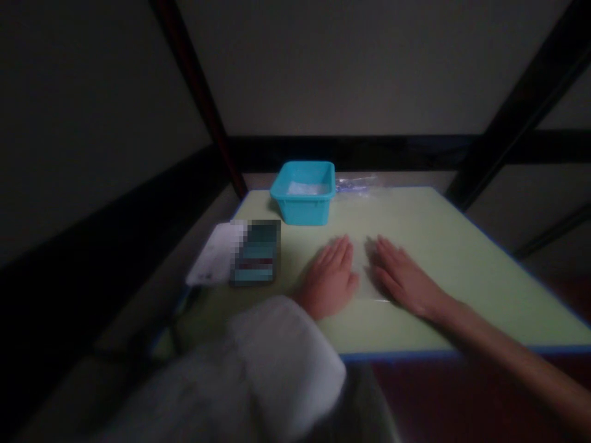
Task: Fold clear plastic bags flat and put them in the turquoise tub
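Observation:
A thin, clear plastic sheet or bag [368, 286] lies flat on the pale green tabletop [443, 246], its near edge catching the light. My left hand [330, 280] rests palm down along its left side, fingers stretched forward. On the right side my right hand [399, 277] lies palm down too, with its fingers extended and slightly apart. Neither hand grips anything. Parts of the plastic under the hands are hidden, and the picture is somewhat blurred.
At the back stands a turquoise plastic basket [305, 211] with white material inside. Crinkled clear plastic [357, 184] lies to its right. On the left are a white packet [216, 255] and a pixelated dark rectangular object [256, 253]. Blue edging [415, 355] borders the table.

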### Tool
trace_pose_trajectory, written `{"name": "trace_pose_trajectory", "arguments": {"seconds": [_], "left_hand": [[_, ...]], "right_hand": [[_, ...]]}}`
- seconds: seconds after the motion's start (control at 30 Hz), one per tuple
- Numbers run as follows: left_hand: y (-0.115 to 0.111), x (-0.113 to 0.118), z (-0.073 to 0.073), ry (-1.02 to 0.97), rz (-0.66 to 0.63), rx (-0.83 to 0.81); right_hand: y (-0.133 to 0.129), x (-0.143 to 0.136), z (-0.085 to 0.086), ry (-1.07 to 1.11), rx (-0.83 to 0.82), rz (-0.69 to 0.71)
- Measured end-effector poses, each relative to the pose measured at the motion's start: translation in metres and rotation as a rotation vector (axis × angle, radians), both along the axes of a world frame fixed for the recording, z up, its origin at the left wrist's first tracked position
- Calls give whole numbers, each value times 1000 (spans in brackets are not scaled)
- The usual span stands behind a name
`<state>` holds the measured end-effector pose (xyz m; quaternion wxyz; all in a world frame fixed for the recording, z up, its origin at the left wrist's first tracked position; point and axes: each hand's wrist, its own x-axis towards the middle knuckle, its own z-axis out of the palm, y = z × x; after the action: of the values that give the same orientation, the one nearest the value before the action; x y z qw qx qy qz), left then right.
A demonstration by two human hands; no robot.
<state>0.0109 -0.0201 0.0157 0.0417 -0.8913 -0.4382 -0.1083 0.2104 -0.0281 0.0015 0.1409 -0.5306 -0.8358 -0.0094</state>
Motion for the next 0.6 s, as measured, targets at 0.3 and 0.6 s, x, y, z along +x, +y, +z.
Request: {"name": "trace_pose_trajectory", "arguments": {"seconds": [0.3,0.6], "left_hand": [[24,8,-15,30,-72,-15],[17,8,-14,-1,-23,-68]], "right_hand": [[31,-11,-21,-89,71,92],[22,-11,-23,-145,106,46]]}}
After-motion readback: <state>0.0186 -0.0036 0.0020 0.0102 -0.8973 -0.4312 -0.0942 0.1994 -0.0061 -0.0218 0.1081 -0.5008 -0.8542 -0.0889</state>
